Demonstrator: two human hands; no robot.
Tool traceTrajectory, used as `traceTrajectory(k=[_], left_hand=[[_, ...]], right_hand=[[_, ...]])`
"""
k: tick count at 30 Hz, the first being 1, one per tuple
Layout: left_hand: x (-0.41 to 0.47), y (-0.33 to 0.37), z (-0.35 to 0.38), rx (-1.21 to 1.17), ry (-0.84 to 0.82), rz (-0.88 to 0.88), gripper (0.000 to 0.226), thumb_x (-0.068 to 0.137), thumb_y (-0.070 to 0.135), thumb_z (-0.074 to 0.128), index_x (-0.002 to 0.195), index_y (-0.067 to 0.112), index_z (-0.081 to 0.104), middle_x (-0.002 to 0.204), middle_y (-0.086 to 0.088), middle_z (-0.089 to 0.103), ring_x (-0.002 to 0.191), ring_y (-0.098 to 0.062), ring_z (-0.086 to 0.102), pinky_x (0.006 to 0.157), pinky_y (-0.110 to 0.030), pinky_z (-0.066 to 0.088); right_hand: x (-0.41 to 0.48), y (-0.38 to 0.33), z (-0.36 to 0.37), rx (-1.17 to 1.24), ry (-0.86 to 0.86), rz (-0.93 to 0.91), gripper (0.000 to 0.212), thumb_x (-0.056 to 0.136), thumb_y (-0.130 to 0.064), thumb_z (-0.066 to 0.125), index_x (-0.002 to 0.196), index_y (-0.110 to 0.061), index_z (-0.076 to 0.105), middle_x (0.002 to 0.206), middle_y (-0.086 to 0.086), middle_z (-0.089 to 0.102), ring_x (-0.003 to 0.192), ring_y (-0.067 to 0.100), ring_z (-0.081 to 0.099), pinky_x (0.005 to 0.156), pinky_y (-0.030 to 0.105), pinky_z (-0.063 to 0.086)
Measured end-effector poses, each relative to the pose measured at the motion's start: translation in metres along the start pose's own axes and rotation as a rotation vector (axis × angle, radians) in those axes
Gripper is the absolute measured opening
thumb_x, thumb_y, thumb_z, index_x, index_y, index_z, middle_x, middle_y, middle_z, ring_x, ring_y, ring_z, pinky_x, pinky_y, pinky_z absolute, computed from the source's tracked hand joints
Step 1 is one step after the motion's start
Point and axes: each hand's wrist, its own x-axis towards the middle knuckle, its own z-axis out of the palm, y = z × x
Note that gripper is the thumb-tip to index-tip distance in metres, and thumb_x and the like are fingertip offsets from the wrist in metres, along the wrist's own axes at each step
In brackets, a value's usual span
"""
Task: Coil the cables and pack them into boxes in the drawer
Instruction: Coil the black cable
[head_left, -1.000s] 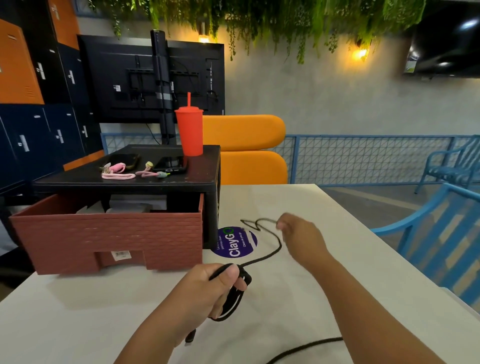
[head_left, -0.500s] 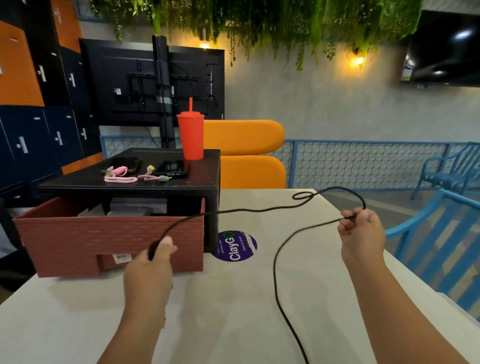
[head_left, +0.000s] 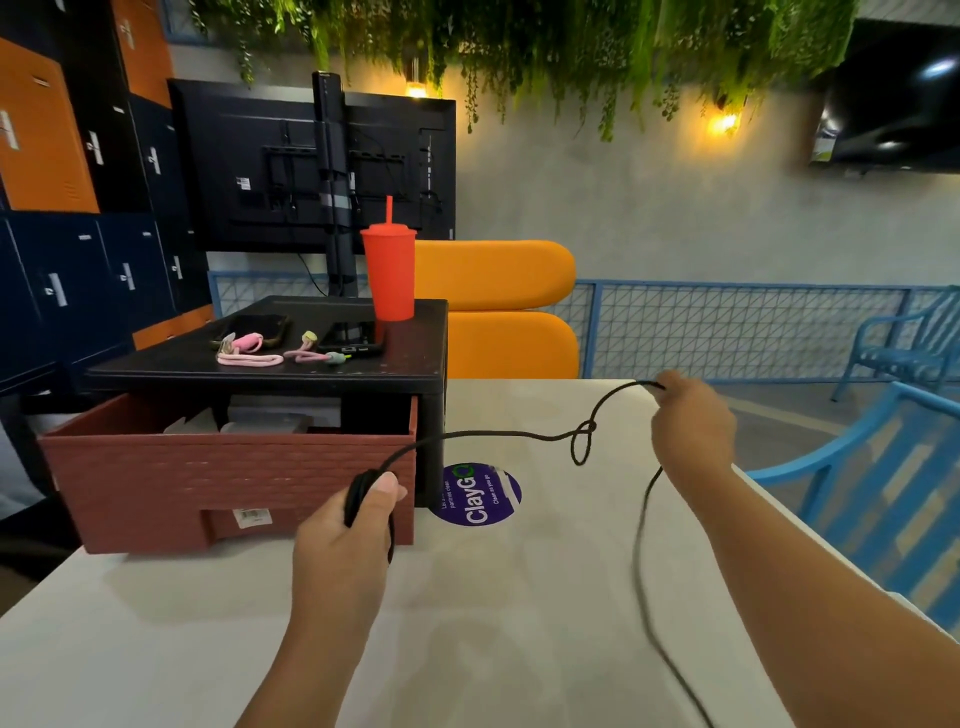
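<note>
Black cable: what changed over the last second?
The right hand took hold of the black cable where it lay on the table and pulled it up and out to the right. It now spans between the hands with a loop mid-span. The left hand rose toward the drawer front. Unchanged: the left hand's grip on the coiled end, the open drawer, the red cup, the pink cables.

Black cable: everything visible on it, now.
The thin black cable looks matte and rubbery. The left hand grips a small coiled bundle of it in front of the brick-red drawer. From there it arcs through the air, with one twisted loop midway, to the right hand, which pinches it. Beyond that hand it drops toward the white table and leaves the view at the bottom edge.
</note>
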Motion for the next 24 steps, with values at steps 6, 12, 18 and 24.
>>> traceTrajectory(k=[6, 12, 18, 24], left_hand=[[-0.001, 0.000, 0.002, -0.005, -0.024, 0.013, 0.023, 0.092, 0.027, 0.053, 0.078, 0.017, 0.068, 0.037, 0.012, 0.043, 0.052, -0.013, 0.040, 0.056, -0.029, 0.036], [0.000, 0.000, 0.002, -0.009, -0.015, -0.002, 0.028, 0.091, 0.025, 0.055, 0.081, 0.001, 0.066, 0.048, 0.003, 0.038, 0.051, -0.014, 0.035, 0.053, -0.029, 0.033], [0.000, -0.002, 0.003, 0.035, -0.019, 0.001, 0.031, 0.090, 0.024, 0.056, 0.086, -0.005, 0.064, 0.060, -0.006, 0.044, 0.055, -0.016, 0.040, 0.054, -0.027, 0.034], [0.000, -0.001, 0.003, 0.023, -0.017, -0.013, 0.029, 0.090, 0.025, 0.057, 0.083, -0.003, 0.065, 0.055, -0.003, 0.040, 0.056, -0.017, 0.039, 0.058, -0.029, 0.036]], right_hand=[[-0.008, -0.040, 0.000, -0.626, -0.186, -0.766, 0.030, 0.092, -0.001, 0.039, 0.118, -0.008, 0.052, 0.117, 0.010, 0.045, 0.097, 0.030, 0.054, 0.066, 0.034, 0.043], [-0.038, -0.026, 0.041, -0.728, -0.606, -1.148, 0.032, 0.093, -0.004, 0.037, 0.119, -0.002, 0.056, 0.130, 0.012, 0.041, 0.112, 0.032, 0.047, 0.088, 0.043, 0.047], [-0.063, -0.017, 0.061, -0.681, -0.802, -1.050, 0.030, 0.092, 0.000, 0.033, 0.112, 0.005, 0.055, 0.122, 0.018, 0.050, 0.110, 0.033, 0.050, 0.088, 0.042, 0.045], [-0.077, -0.022, 0.058, -0.688, -0.844, -1.050, 0.028, 0.090, 0.004, 0.035, 0.105, 0.004, 0.058, 0.116, 0.019, 0.051, 0.102, 0.035, 0.051, 0.076, 0.039, 0.039]])
